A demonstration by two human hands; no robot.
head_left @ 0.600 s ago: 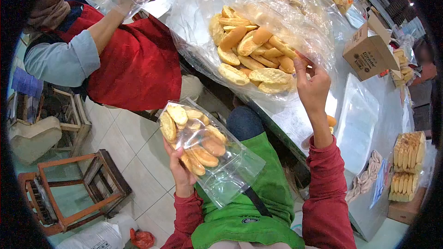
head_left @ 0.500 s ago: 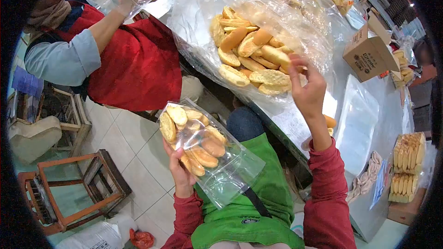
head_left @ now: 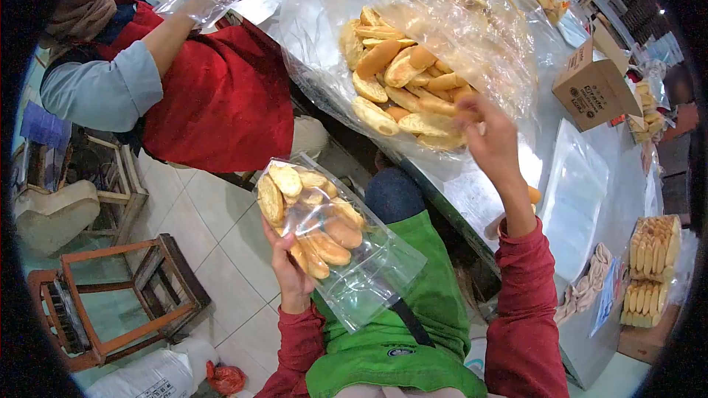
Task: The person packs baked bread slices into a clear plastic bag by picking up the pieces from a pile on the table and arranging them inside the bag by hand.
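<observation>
My left grip (head_left: 293, 273) holds a bread-filled clear bag (head_left: 338, 247) outside the tabletop (head_left: 459, 188); I can't tell whether my right grip (head_left: 493, 136), at the loose bread (head_left: 409, 77), has a piece. Crumpled plastic (head_left: 493, 50) crowds it, a carton (head_left: 592, 93) stands farther right, a co-worker (head_left: 221, 99) flanks the left. Metal shows between bread and near edge.

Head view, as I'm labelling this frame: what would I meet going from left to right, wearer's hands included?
Chair frame → left hand → bread pile → right hand → carton → stacked bread.
</observation>
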